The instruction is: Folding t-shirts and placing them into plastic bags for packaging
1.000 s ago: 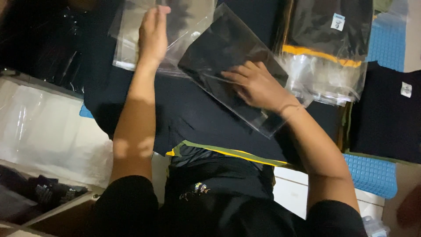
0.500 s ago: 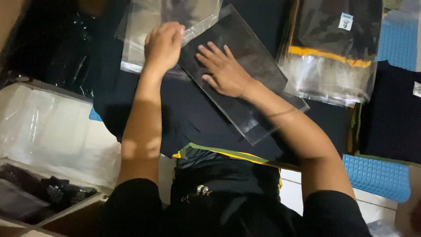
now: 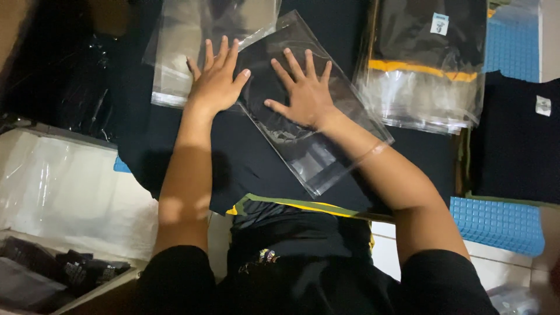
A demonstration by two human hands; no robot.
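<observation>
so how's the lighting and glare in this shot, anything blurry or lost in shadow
Head view: dim, warm light, brightest on the left forearm. Glare streaks the clear plastic bag under the flat right hand and the white plastic sheet at left. The left hand rests on another clear bag. The black fabric loses its folds in shadow; the upper left corner is near black. Focus is slightly soft.

The clear plastic bag (image 3: pixel 303 151) is thin, smooth and shiny. The dark folded cloth (image 3: pixel 274 87) inside it looks soft and matt. The stack of plastic bags (image 3: pixel 420 99) on the right is glossy and crinkly. The blue mat (image 3: pixel 496 221) looks like bumpy rubber or plastic. The black shirt (image 3: pixel 513 146) is dull cloth.
</observation>
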